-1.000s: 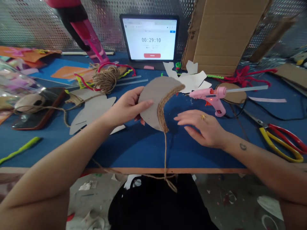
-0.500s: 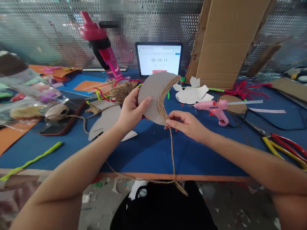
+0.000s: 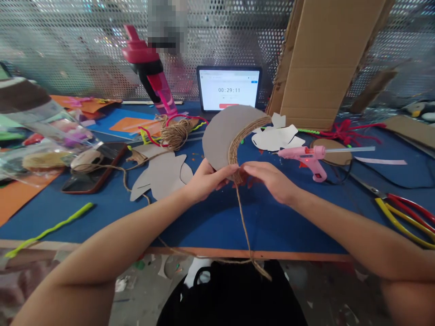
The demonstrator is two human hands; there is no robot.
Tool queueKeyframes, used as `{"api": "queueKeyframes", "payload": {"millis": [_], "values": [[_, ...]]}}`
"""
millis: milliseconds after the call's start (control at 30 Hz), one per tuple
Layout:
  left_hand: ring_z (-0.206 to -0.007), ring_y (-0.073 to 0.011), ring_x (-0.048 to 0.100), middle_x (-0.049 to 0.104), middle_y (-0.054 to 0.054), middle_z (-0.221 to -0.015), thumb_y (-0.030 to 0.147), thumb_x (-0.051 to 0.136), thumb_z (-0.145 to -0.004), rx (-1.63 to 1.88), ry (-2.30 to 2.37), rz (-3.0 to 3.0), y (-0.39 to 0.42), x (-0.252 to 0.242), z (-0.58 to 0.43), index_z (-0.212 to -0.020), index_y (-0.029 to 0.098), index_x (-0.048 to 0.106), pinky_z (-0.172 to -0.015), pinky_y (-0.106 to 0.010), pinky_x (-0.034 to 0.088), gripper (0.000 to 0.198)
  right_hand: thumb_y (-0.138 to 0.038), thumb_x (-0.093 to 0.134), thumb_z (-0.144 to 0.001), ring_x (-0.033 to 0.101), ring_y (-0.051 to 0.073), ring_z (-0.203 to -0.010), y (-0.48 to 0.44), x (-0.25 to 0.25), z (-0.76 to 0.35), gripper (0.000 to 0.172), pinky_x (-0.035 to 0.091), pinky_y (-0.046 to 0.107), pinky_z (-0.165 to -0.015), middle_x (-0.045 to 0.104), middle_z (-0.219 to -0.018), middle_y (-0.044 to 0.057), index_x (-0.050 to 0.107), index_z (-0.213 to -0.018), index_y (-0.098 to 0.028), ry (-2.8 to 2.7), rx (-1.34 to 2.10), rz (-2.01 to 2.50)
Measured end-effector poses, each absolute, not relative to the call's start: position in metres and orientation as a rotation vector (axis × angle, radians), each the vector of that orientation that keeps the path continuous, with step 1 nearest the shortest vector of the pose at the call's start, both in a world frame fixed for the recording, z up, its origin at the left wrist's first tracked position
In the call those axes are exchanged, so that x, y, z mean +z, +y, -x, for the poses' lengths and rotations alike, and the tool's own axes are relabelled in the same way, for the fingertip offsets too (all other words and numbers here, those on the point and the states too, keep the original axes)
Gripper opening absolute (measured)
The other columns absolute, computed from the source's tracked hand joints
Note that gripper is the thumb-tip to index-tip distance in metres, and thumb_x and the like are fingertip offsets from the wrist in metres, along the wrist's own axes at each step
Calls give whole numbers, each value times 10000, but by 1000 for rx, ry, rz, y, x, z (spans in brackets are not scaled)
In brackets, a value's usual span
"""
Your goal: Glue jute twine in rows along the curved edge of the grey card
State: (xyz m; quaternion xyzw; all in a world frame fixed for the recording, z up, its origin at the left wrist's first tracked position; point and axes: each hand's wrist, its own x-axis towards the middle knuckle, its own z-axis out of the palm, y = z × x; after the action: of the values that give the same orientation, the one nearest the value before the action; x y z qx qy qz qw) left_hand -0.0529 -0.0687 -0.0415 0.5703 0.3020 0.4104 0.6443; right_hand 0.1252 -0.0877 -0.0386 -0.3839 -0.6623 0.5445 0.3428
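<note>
A grey cardboard crescent (image 3: 219, 131) is held up above the desk, its inner curve lined with rows of jute twine (image 3: 237, 144). My left hand (image 3: 211, 180) grips its lower part, with the thumb stretched across to the twine. At the lower tip, my right hand (image 3: 273, 180) is closed on the twine at the crescent's edge; some of its fingers are hidden behind. From there a loose strand (image 3: 243, 217) hangs past the desk edge to my lap. A ball of twine (image 3: 176, 133) sits behind my left hand.
To the right lie a pink glue gun (image 3: 306, 158), white paper cutouts (image 3: 277, 137) and red-and-yellow-handled scissors (image 3: 390, 199). On the left are grey cutouts (image 3: 163, 174), a phone (image 3: 79, 183) and a computer mouse (image 3: 86, 160). Behind stand a pink bottle (image 3: 149, 70), a tablet (image 3: 230, 90) and cardboard (image 3: 326, 63).
My left hand has slid from the crescent's outer side down to its lower tip, beside my right hand. The crescent has turned a little clockwise. The view has shifted slightly.
</note>
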Motion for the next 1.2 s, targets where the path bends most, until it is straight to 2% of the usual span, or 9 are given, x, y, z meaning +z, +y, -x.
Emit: {"api": "queueKeyframes", "payload": {"millis": [100, 200, 300, 500, 700, 867, 967, 1067, 1200], "values": [[-302, -6, 318, 457, 59, -416, 320, 682, -742, 990, 706, -1181, -66, -39, 53, -556, 134, 525, -319, -151, 211, 306, -410, 336, -934, 631, 150, -771, -88, -44, -133, 379, 461, 265, -629, 700, -847, 74, 620, -929, -159, -1629, 1493, 999], [-277, 12, 273, 435, 69, -405, 310, 669, -710, 1013, 721, -1078, -64, -36, 53, -515, 135, 476, -326, -147, 218, 325, -423, 340, -938, 612, 127, -722, -89, -49, -138, 400, 450, 243, -626, 699, -810, 70, 634, -897, -155, -1559, 1545, 1003], [-268, 11, 262, 400, 75, -375, 282, 645, -711, 1017, 752, -996, -64, -33, 51, -487, 139, 450, -322, -145, 215, 329, -435, 371, -933, 591, 115, -710, -95, -50, -137, 396, 438, 232, -631, 703, -817, 66, 652, -910, -157, -1539, 1611, 983], [-267, -2, 291, 398, 62, -339, 209, 579, -777, 1017, 808, -860, -64, -33, 49, -472, 128, 477, -328, -141, 238, 331, -432, 415, -938, 547, 96, -690, -113, -48, -128, 366, 382, 223, -583, 710, -953, 79, 626, -1081, -170, -1622, 1845, 814], [-269, 3, 283, 374, 70, -335, 183, 526, -853, 1024, 826, -755, -65, -33, 46, -537, 123, 493, -333, -115, 245, 324, -300, 501, -918, 542, 81, -683, -120, -43, -125, 218, 423, 212, -635, 694, -816, 44, 625, -1016, -148, -1599, 1852, 690], [-277, 17, 252, 362, 85, -411, 217, 457, -921, 972, 772, -701, -72, -27, 45, -646, 136, 498, -329, -90, 236, 290, -279, 458, -937, 527, 71, -688, -122, -43, -122, 263, 441, 202, -641, 680, -912, 54, 605, -1110, -146, -1688, 1795, 684], [-273, 28, 258, 384, 82, -461, 265, 516, -901, 911, 587, -736, -77, -26, 47, -675, 140, 518, -315, -80, 241, 258, -282, 450, -938, 545, 71, -694, -123, -45, -122, 260, 443, 196, -629, 674, -894, 55, 616, -1071, -133, -1680, 1808, 678], [-264, 37, 241, 412, 82, -485, 301, 635, -823, 863, 453, -802, -79, -27, 50, -665, 142, 518, -298, -80, 238, 253, -305, 467, -931, 587, 91, -766, -123, -46, -124, 259, 453, 203, -654, 673, -866, 55, 622, -1037, -127, -1660, 1845, 638], [-271, 33, 229, 390, 88, -477, 331, 649, -811, 902, 546, -838, -78, -29, 48, -639, 148, 487, -299, -85, 240, 298, -322, 500, -913, 600, 103, -806, -124, -46, -127, 249, 457, 211, -675, 678, -882, 54, 625, -1020, -135, -1695, 1874, 628]]}}
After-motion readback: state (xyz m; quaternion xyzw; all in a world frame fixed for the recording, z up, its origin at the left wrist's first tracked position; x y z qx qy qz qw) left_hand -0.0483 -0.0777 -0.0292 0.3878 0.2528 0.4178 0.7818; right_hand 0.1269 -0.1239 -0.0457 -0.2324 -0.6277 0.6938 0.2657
